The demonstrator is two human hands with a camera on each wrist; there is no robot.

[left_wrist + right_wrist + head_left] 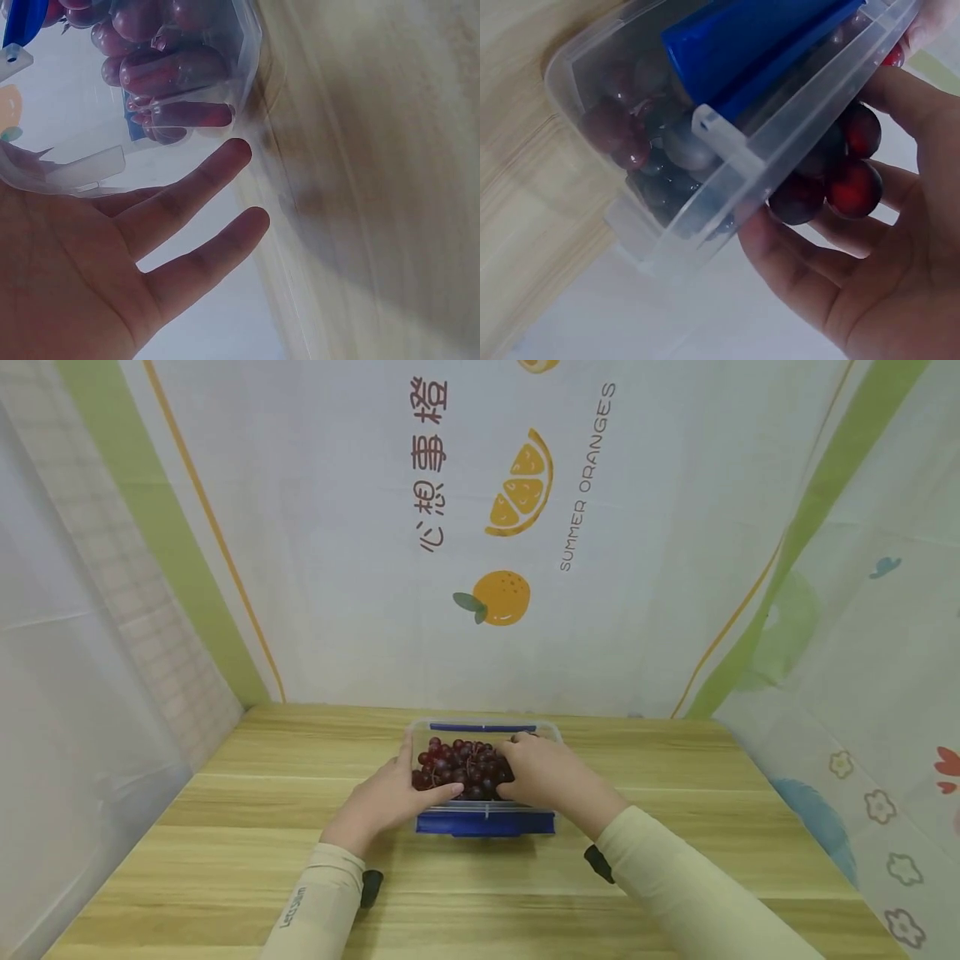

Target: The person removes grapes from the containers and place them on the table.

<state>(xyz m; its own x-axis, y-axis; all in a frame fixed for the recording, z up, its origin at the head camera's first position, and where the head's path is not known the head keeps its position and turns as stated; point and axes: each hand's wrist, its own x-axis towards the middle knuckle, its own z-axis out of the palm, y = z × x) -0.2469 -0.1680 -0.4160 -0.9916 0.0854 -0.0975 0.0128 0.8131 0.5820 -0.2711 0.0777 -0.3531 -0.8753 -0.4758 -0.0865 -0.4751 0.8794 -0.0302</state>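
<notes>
Dark red grapes (459, 767) fill a clear plastic container (486, 807) with blue latches, which sits on the wooden table. My left hand (386, 797) lies along its left side, thumb reaching over the grapes near the front corner. In the left wrist view, the fingers (196, 184) extend fairly straight outside the clear wall. At the right end, my right hand (546, 777) reaches over the rim and holds grapes. The right wrist view shows its fingers curved around several grapes (853, 187) standing above the rim; part of the bunch is hidden behind the wall.
The wooden table (285, 827) spreads around the container. Behind it hangs a white cloth (337, 610) printed with oranges, and a patterned cloth (862, 693) hangs at the right. A blue latch (486, 824) juts from the container's front.
</notes>
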